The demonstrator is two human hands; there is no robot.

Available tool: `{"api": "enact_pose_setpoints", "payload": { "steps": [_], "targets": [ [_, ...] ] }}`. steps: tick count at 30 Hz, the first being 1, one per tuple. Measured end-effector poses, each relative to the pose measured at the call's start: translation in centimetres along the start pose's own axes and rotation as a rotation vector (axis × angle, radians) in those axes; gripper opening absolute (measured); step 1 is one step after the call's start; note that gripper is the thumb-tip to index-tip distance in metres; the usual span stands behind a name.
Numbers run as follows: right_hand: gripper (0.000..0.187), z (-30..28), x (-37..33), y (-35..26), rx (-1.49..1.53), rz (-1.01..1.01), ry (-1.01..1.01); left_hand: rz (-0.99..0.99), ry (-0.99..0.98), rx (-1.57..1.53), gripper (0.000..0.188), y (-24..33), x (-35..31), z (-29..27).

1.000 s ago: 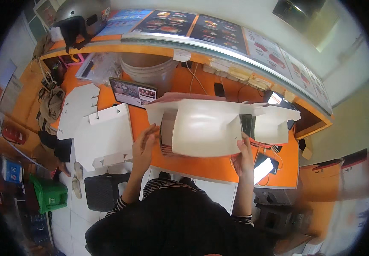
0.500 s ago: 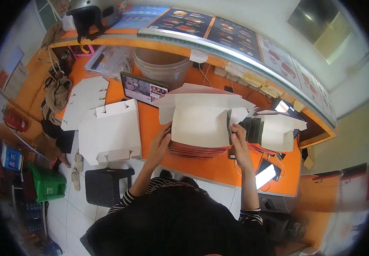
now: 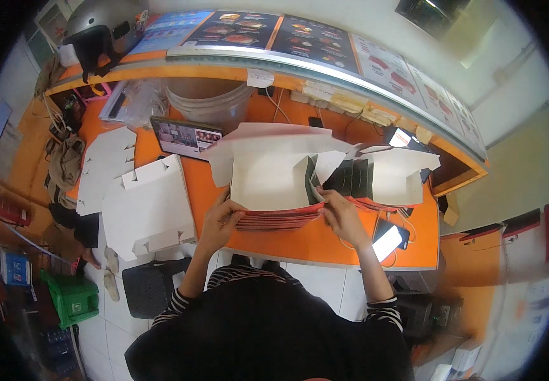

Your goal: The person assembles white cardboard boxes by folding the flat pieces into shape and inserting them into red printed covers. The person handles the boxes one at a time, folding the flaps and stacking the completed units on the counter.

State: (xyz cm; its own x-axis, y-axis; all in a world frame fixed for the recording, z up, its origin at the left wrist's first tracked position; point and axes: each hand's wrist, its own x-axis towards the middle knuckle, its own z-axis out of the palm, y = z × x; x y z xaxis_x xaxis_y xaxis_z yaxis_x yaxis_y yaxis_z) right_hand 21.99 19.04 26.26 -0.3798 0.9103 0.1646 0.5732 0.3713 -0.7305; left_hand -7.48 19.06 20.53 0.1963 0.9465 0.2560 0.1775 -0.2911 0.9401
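An open cardboard food box (image 3: pixel 268 181), cream inside with a red outer edge, tops a stack of nested boxes (image 3: pixel 277 220) in front of me. Its lid flaps stand up at the far side. At the near left corner, the fingers of my left hand (image 3: pixel 220 222) close on the box's rim. My right hand (image 3: pixel 344 217) pinches the near right corner, its thumb and fingers bent round the edge. Part of the fingertips is hidden by the cardboard. Just to the right is a second stack of open boxes (image 3: pixel 396 183), touched by neither hand.
Flat white cardboard blanks (image 3: pixel 151 213) lie at the left of the orange table (image 3: pixel 287 247). A tablet (image 3: pixel 185 138) leans before a grey bucket (image 3: pixel 208 101). A lit phone (image 3: pixel 387 243) with cables lies near the right front edge. A black stool (image 3: pixel 151 289) stands below.
My right hand has moved from the box's right side flap to its near right corner. My left hand has shifted onto the front rim. The view has turned somewhat.
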Motion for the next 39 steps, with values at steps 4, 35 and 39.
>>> {"api": "enact_pose_setpoints", "payload": {
  "steps": [4,35,39],
  "targets": [
    [0.025,0.5,-0.5,-0.8,-0.101,-0.081,0.077,0.0,0.002,-0.085,0.006,-0.2,-0.4,0.1],
    [0.029,2.8,6.7,1.2,-0.21,0.221,0.464,0.376,0.225,0.051,0.084,-0.7,4.4,1.9],
    [0.024,3.2,6.9,-0.3,-0.521,0.2,0.454,0.369,0.188,0.1,0.084,-1.5,4.2,1.5]
  ]
}}
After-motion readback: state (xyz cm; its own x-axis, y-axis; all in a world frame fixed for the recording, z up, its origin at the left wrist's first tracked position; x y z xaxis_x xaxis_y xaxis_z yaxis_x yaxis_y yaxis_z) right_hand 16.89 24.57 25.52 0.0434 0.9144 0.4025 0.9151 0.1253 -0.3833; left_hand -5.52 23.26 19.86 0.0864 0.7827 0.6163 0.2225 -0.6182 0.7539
